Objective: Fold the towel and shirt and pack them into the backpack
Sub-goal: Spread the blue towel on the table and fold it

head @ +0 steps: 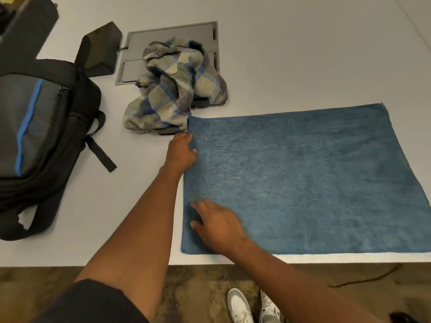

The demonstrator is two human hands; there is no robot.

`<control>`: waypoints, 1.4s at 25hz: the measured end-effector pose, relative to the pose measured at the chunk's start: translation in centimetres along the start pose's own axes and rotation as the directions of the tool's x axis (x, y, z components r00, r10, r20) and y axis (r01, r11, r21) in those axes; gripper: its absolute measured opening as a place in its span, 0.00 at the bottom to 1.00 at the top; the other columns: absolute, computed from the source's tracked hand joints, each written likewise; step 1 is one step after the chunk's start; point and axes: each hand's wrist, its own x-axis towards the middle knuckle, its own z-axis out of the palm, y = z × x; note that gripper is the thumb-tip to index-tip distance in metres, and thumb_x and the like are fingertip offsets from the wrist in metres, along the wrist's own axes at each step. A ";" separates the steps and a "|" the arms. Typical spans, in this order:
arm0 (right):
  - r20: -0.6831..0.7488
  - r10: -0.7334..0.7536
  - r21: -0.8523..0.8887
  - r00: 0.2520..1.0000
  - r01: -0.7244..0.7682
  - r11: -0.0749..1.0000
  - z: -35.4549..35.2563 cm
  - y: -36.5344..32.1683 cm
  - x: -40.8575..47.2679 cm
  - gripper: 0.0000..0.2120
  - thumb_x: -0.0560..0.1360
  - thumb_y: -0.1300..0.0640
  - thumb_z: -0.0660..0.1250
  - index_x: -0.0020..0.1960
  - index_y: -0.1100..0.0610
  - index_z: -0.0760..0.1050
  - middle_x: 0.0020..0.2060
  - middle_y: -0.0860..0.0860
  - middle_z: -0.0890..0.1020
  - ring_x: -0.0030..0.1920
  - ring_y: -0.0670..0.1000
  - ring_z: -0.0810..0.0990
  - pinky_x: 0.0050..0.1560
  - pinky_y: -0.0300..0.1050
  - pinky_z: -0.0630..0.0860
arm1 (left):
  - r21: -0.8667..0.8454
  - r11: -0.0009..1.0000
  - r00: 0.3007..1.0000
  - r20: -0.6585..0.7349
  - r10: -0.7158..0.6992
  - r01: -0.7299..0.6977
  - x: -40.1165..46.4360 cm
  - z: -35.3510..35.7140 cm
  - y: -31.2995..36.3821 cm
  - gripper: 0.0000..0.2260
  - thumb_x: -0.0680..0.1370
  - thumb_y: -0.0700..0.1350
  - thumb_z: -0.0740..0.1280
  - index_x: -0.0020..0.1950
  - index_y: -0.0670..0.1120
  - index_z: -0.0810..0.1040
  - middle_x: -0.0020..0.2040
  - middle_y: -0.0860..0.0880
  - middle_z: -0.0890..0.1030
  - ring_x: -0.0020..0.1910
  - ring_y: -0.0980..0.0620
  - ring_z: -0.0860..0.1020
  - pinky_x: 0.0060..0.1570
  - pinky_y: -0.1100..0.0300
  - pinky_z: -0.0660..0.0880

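On the pale worktop (279, 54) a blue towel (314, 178) lies flat, its near edge just short of the worktop's front rim. Everything else sits relative to that towel. Touching its far left corner is a crumpled plaid shirt (177, 87), heaped partly over a grey hatch panel (172, 33) set into the worktop. Well to the left of the towel lies a black and grey backpack (39, 127) with a blue stripe, its straps trailing toward the towel; a dark flap (99, 48) lies beyond it, beside the panel.

Both hands are at the towel's left edge. The left hand (182, 151) is near the far left corner, fingers curled at the hem; whether it pinches the cloth cannot be told. The right hand (217, 226) rests near the front left corner with its fingers spread flat on the pile. Below the worktop's rim, white shoes (240, 306) stand on a mottled brown floor (200, 292).
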 end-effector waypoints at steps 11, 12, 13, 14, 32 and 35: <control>-0.044 -0.050 -0.209 0.998 0.039 0.977 3.1 -2.2 -0.7 0.18 0.61 0.45 0.79 0.46 0.52 0.79 0.44 0.49 0.81 0.39 0.52 0.80 0.40 0.47 0.74 | 0.033 0.997 0.997 -0.016 -0.076 0.076 0.2 -0.1 0.4 0.28 0.77 0.51 0.68 0.75 0.43 0.69 0.72 0.41 0.70 0.70 0.40 0.68 0.70 0.50 0.66; -0.054 -0.051 -0.194 0.997 0.040 0.980 3.3 -2.1 -0.6 0.15 0.62 0.48 0.79 0.44 0.52 0.80 0.42 0.48 0.82 0.37 0.52 0.80 0.39 0.46 0.74 | 0.024 0.996 0.996 -0.017 -0.085 0.085 0.0 -0.2 0.7 0.30 0.76 0.52 0.68 0.75 0.43 0.67 0.72 0.42 0.70 0.70 0.40 0.68 0.69 0.49 0.67; -0.057 -0.049 -0.144 0.997 0.040 0.989 3.3 -1.9 -0.5 0.11 0.65 0.50 0.78 0.44 0.53 0.80 0.43 0.49 0.82 0.38 0.52 0.81 0.41 0.47 0.73 | 0.011 0.996 0.996 -0.021 -0.086 0.086 -0.1 -0.2 0.9 0.29 0.76 0.53 0.69 0.74 0.43 0.68 0.71 0.42 0.71 0.69 0.40 0.69 0.67 0.49 0.68; -0.069 -0.027 -0.077 0.997 0.022 0.997 3.0 -1.8 -0.4 0.08 0.69 0.52 0.75 0.46 0.54 0.79 0.44 0.50 0.82 0.40 0.53 0.81 0.44 0.48 0.72 | -0.008 0.997 0.997 -0.034 -0.074 0.074 -0.2 -0.3 1.2 0.25 0.76 0.52 0.69 0.70 0.43 0.71 0.68 0.42 0.74 0.67 0.40 0.72 0.62 0.51 0.70; -0.126 0.198 0.142 0.972 -0.180 0.973 -1.2 -2.4 -2.2 0.09 0.75 0.51 0.67 0.50 0.53 0.70 0.44 0.50 0.79 0.40 0.50 0.74 0.39 0.43 0.68 | -0.405 0.905 0.989 -0.015 -0.150 0.131 -0.5 -2.5 4.3 0.16 0.76 0.39 0.70 0.64 0.44 0.80 0.62 0.45 0.80 0.60 0.48 0.78 0.65 0.51 0.74; -0.140 0.275 0.178 0.951 -0.249 0.952 -1.6 -2.7 -2.8 0.11 0.74 0.58 0.63 0.56 0.52 0.68 0.45 0.50 0.79 0.42 0.52 0.76 0.42 0.44 0.71 | -0.468 0.865 0.979 0.009 -0.203 0.184 -0.6 -2.9 4.1 0.20 0.75 0.36 0.70 0.67 0.42 0.77 0.64 0.43 0.79 0.60 0.47 0.78 0.65 0.50 0.75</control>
